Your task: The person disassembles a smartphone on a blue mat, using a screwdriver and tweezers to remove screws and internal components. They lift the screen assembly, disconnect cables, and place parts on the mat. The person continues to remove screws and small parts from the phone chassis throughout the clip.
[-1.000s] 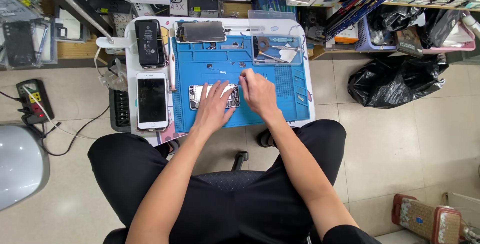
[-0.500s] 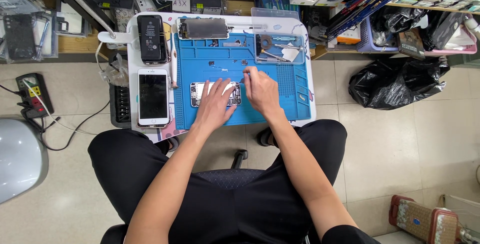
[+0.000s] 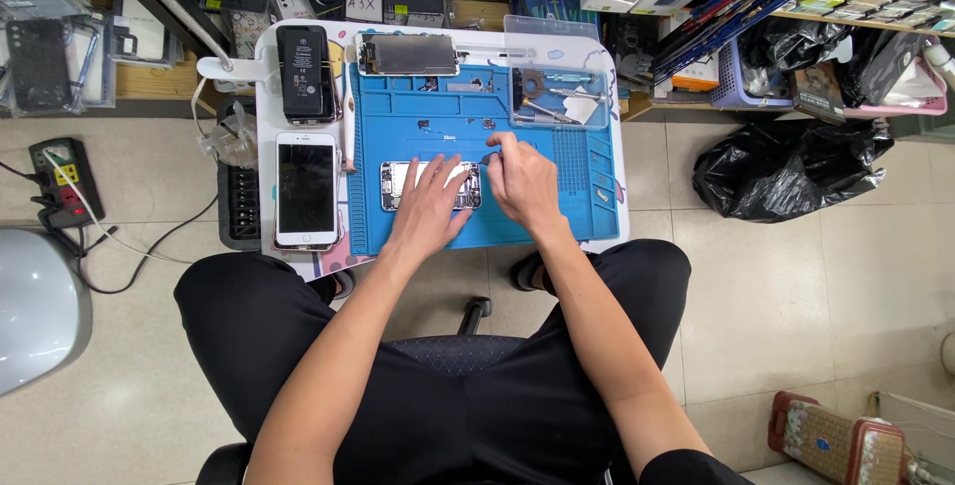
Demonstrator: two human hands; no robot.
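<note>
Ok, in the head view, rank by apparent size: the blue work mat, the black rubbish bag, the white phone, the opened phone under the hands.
1. blue work mat
2. black rubbish bag
3. white phone
4. opened phone, partly hidden by the left hand, so its rank against the white phone is unsure.

The person wears black trousers (image 3: 298, 336) of plain fabric, with no visible pattern or marking. Both forearms are bare to the lower frame edge, apart from a dark sleeve edge (image 3: 686, 467) near the right elbow. The left hand (image 3: 430, 208) and right hand (image 3: 524, 183) are bare, with no gloves, rings, watch or wrist strap visible.
</note>
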